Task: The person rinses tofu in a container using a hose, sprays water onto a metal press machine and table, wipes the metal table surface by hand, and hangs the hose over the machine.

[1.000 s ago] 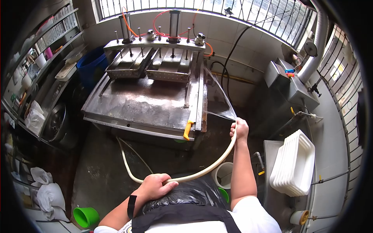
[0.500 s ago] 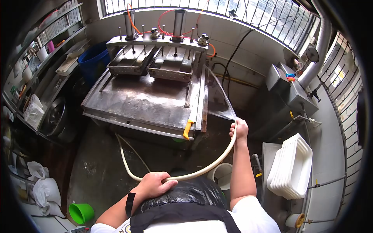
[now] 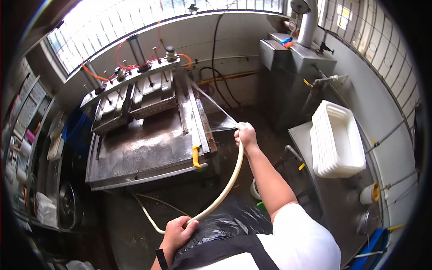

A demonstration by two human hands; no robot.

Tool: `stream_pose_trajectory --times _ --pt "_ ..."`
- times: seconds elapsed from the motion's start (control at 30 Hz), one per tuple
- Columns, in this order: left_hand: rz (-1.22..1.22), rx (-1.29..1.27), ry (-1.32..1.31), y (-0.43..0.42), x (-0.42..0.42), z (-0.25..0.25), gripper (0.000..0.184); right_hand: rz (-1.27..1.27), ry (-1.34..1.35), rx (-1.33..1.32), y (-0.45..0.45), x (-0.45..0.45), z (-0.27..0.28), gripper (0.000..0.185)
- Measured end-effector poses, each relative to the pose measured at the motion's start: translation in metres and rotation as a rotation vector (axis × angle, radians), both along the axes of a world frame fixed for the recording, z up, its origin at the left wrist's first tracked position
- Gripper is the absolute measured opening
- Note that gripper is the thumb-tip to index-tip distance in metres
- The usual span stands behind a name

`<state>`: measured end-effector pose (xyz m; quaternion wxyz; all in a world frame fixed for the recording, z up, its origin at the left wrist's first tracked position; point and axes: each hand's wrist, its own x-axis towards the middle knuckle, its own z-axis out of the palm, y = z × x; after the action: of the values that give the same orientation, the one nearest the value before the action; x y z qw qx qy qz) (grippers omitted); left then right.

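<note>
My right hand (image 3: 246, 136) is closed round the end of a cream hose (image 3: 223, 194), out in front of me. Water (image 3: 220, 118) fans from that end onto the right side of a metal press table (image 3: 148, 153). Lower down, my left hand (image 3: 178, 231) grips the same hose near my black apron (image 3: 225, 227). Between the two hands the hose bends in a curve, and its far part trails down to the floor. A yellow-handled tool (image 3: 196, 157) rests at the table's front right corner; its blade is hard to make out.
Stacked white trays (image 3: 339, 139) stand on a metal counter (image 3: 310, 155) to the right. A steel tank (image 3: 288, 63) is at the back right. Shelves (image 3: 33, 117) and a blue barrel (image 3: 76, 130) line the left. Pipes run along the right wall.
My view has turned to the right, so the press table appears further left and the trays nearer the middle. Both hands still hold the hose, and water keeps spraying at the table's right side.
</note>
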<state>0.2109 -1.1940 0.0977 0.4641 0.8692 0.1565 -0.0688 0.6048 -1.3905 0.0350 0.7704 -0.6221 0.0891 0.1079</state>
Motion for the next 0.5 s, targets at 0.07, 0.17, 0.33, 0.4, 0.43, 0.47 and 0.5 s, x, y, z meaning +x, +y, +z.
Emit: stream_pose_trajectory --times 0.07,0.17,0.33,0.4,0.43,0.47,0.5 --pt "-0.007 0.004 0.000 -0.001 0.000 -0.001 0.035 -0.013 -0.007 0.010 -0.004 -0.003 0.007 0.015" --pt "-0.001 0.021 0.014 -0.002 0.000 -0.005 0.033 -0.011 -0.015 -0.016 -0.006 0.000 -0.007 0.016" --pt "0.012 -0.001 -0.002 -0.006 0.001 -0.005 0.033 -0.016 -0.004 0.017 -0.013 -0.002 -0.008 0.016" --pt "0.007 0.005 0.017 -0.008 0.003 -0.001 0.033 -0.018 -0.006 0.015 -0.014 -0.001 -0.008 0.016" --pt "0.002 0.009 0.032 -0.008 0.005 0.001 0.033 -0.020 -0.009 0.023 -0.015 -0.002 -0.005 0.016" --pt "0.001 0.010 0.035 -0.008 0.005 0.001 0.033 -0.021 -0.012 0.030 -0.016 -0.002 -0.003 0.015" --pt "-0.006 0.022 0.023 -0.008 0.005 0.000 0.033 -0.022 -0.008 0.030 -0.015 -0.001 -0.004 0.015"
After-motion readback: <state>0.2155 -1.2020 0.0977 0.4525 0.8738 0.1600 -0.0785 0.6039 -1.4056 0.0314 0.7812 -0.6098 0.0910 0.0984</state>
